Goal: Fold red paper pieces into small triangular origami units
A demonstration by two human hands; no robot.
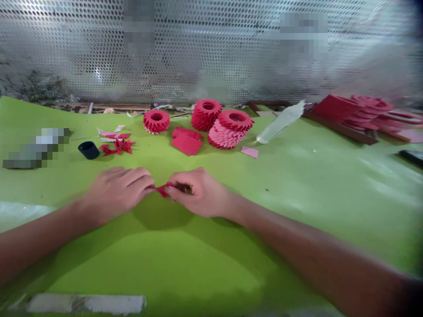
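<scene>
Between my two hands is a small piece of folded red paper (163, 189), held a little above the green tabletop. My left hand (120, 187) pinches its left tip with the fingers closed together. On the other end, the thumb and forefinger of my right hand (201, 191) grip the paper and cover part of it. Just beyond my hands lies a stack of red paper rectangles (187, 143). Several folded red paper pieces (119, 147) rest past my left hand, beside a short black tube (88, 150).
Ring-shaped stacks of folded paper stand at the back: a small red one (156, 121), a taller red one (206, 114) and a pink-and-red one (231, 128). Right of them lie a pink paper slip (250, 152), a clear plastic tube (280, 122) and red paper bundles (346, 112). A perforated metal wall (205, 53) closes the back.
</scene>
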